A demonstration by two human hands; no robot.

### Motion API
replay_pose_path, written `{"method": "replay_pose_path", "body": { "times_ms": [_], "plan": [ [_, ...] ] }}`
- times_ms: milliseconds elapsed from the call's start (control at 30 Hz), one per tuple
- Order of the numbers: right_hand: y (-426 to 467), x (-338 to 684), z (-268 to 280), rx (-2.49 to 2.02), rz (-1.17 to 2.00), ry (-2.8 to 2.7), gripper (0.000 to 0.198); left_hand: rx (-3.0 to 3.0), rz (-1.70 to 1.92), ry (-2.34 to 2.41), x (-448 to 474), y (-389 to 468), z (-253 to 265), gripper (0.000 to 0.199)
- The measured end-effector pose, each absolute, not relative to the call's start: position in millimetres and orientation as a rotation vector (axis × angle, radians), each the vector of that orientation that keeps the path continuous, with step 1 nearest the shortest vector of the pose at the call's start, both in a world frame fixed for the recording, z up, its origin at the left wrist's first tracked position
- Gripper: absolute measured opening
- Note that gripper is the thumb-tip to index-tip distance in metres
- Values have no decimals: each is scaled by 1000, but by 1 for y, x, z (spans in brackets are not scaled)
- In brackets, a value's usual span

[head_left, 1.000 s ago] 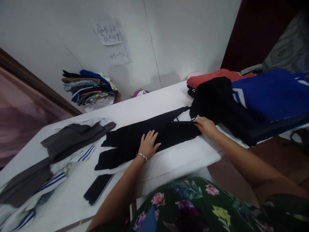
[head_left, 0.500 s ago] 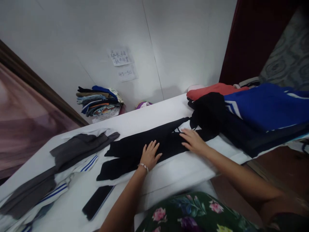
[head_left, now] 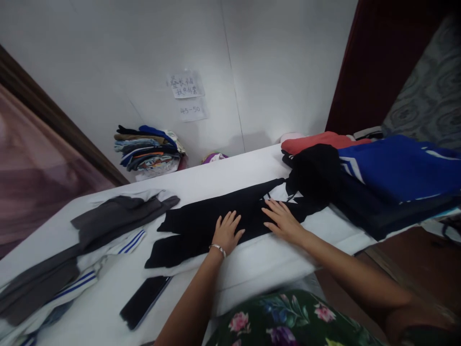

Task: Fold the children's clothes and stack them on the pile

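Observation:
A black garment (head_left: 201, 211) lies spread lengthwise on the white table, its two leg-like ends pointing left. My left hand (head_left: 227, 233), with a bracelet at the wrist, rests flat on its middle, fingers spread. Flat on the cloth farther right is my right hand (head_left: 283, 222), fingers apart, beside a gap with white showing through and thin black strips across it. Neither hand grips the fabric. The garment's right end meets a bunched black heap (head_left: 313, 173), and I cannot tell whether they are one piece.
On the right are a blue garment (head_left: 403, 166) and a red one (head_left: 320, 141). Grey clothing (head_left: 118, 218) and white striped sleeves lie left, near a dark phone (head_left: 146, 300). Beyond the table's (head_left: 230, 168) far edge stands a stack of folded clothes (head_left: 149, 151).
My right hand has slid slightly left and toward me along the black garment. The left hand stays flat on nearly the same spot. The view has shifted a little.

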State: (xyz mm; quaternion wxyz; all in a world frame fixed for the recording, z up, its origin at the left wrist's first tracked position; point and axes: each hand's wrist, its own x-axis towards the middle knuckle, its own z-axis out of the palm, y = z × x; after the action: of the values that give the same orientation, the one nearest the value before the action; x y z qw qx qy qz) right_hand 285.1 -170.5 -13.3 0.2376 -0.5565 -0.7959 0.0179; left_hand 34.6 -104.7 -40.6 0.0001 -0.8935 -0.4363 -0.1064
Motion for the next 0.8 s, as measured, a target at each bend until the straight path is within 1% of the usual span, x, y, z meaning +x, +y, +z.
{"method": "replay_pose_path", "body": {
  "times_ms": [100, 167, 267, 367, 567, 700, 800],
  "plan": [
    [-153, 252, -6, -1381, 13, -2275, 52, -2788, -360, -1432, 38, -111, -38, 45],
    [-139, 234, -10, -1359, 41, -2351, 54, -2797, -373, -1479, 39, -115, -35, 43],
    [-124, 220, -29, -1419, 71, -2448, 52, -2796, -434, -1564, 34, -122, -31, 39],
    [-118, 222, -49, -1413, -6, -2459, 49, -2710, -548, -1689, 21, -127, -30, 32],
    [-116, 233, -68, -1331, -86, -2420, 50, -2396, -676, -1972, -23, -134, -26, 23],
    [-114, 234, -74, -1295, -86, -2404, 49, -2146, -728, -2110, -66, -150, -13, 23],
    [-113, 234, -75, -1291, -77, -2396, 50, -1942, -683, -2210, -103, -165, -4, 26]
  ]
}}
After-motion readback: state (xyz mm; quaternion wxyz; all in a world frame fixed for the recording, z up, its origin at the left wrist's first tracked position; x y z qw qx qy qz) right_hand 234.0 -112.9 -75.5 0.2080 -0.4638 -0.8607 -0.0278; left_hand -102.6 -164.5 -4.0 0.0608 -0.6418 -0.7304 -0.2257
